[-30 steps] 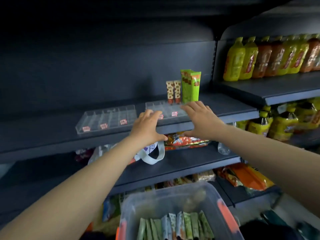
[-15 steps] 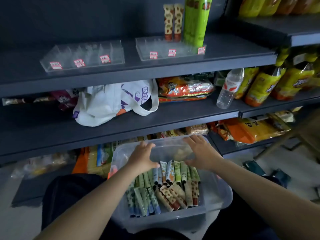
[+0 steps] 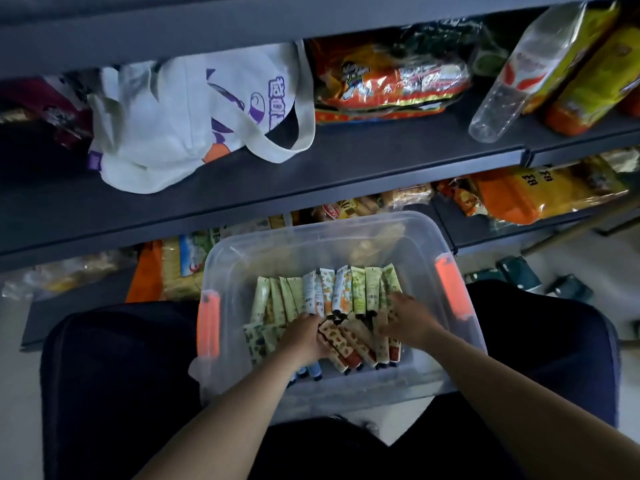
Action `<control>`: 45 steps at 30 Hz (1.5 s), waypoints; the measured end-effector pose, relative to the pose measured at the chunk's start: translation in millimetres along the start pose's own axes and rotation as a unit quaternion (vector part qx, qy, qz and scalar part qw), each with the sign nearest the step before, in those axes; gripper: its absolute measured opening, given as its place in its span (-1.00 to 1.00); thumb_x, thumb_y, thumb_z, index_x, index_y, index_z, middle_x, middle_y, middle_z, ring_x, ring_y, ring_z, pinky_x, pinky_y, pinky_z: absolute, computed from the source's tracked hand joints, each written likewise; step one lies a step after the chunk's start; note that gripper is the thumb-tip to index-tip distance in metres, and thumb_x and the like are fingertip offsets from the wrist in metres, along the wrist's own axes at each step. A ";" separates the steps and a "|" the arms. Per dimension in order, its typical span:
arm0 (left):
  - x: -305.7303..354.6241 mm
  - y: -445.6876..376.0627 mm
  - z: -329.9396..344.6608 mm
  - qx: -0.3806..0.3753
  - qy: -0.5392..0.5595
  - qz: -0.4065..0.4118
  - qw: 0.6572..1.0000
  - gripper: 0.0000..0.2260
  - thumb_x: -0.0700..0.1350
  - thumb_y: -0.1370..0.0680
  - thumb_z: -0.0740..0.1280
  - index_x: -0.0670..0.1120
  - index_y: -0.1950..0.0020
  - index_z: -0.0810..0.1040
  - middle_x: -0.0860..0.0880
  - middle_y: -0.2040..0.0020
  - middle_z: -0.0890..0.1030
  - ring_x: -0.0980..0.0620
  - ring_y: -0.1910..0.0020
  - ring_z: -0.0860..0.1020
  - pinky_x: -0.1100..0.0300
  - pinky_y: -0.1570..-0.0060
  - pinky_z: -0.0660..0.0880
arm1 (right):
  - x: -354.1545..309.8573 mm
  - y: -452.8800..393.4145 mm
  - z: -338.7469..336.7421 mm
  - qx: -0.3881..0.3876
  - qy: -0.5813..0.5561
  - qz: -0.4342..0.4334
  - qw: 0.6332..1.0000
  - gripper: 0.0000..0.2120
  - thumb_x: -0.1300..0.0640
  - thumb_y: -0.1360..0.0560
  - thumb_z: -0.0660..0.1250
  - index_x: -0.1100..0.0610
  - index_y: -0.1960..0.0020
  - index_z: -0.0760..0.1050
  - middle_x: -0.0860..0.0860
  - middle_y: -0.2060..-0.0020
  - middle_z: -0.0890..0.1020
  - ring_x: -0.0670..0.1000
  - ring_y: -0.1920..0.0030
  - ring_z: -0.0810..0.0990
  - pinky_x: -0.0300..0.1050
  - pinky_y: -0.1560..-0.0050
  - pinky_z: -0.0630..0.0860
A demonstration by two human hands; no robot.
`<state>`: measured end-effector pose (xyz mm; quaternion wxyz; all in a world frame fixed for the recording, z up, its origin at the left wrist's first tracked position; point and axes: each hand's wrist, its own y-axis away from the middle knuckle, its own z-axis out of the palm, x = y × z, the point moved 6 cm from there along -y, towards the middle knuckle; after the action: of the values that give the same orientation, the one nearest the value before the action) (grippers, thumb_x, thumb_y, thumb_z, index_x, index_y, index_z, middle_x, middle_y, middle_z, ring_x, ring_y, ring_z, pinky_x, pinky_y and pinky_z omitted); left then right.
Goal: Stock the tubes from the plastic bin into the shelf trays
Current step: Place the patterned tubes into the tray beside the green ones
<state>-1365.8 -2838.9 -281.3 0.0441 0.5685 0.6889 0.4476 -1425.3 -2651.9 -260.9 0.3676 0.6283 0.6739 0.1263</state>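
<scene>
Clear plastic bin [image 3: 408,244] with orange latches sits on the person's lap, lower centre of frame; the tubes [image 3: 325,292] lie in it in two rows — green and white ones behind, orange-patterned ones in front.

Left hand [image 3: 304,336] is down on the front row with fingers curled over the tubes there; looks like a grip on one or more, though which ones I can't tell. Right hand [image 3: 405,315] lies over the right end of the rows, fingers bent onto the tubes — gripping or just pressing, cannot tell.

Step in hand, as I read it: picking up a batch. Best to take tubes of one pattern, caps pointing the same way, so they drop into one tray lane without re-sorting. Small bunch per hand — the tubes look slick and will likely slide.

Shelf trays aren't in this view, so the lift goes up past the dark shelf edge [image 3: 263,206] directly above the bin; clear it.

Around: white tote bag [image 3: 180,119] upper left, snack packs [image 3: 391,81] upper centre, clear bottle [image 3: 512,88] leaning upper right, yellow-orange packs [image 3: 540,192] on the lower right shelf.
</scene>
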 end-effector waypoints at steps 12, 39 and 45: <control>-11.2 -26.7 31.8 0.107 0.134 -0.104 0.980 -0.68 -0.11 -0.46 0.43 -0.15 -0.19 0.57 -0.09 -0.11 0.58 -0.04 -0.05 0.56 0.17 0.03 0.49 | 24.5 -30.6 41.4 -0.053 -0.027 0.095 0.994 -0.68 0.01 -0.40 0.35 0.16 -0.09 0.55 0.10 -0.05 0.64 0.11 -0.06 0.60 -0.14 0.07 0.46; -35.8 -39.9 52.2 0.057 0.400 -0.240 0.882 -0.73 -0.27 -0.45 0.43 -0.27 -0.13 0.57 -0.20 -0.04 0.63 -0.07 0.07 0.59 0.04 -0.06 0.55 | 37.0 -45.0 59.5 -0.128 -0.136 0.106 0.977 -0.76 0.05 -0.32 0.47 0.13 0.07 0.57 0.03 0.11 0.64 0.04 0.03 0.62 -0.05 0.00 0.59; -35.9 -29.3 39.0 0.066 0.552 -0.232 0.798 -0.84 -0.29 -0.50 0.35 -0.24 -0.07 0.57 -0.09 0.16 0.62 0.02 0.20 0.59 0.24 0.16 0.57 | 24.9 -35.9 61.0 -0.146 -0.474 0.164 0.853 -0.86 0.23 -0.50 0.27 0.30 0.01 0.51 0.22 0.20 0.65 0.17 0.23 0.64 0.07 0.07 0.56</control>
<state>-1352.8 -2845.0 -340.2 -0.2790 0.0497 0.7352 0.6157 -1411.0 -2652.7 -334.5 0.7037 0.6528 0.2787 -0.0313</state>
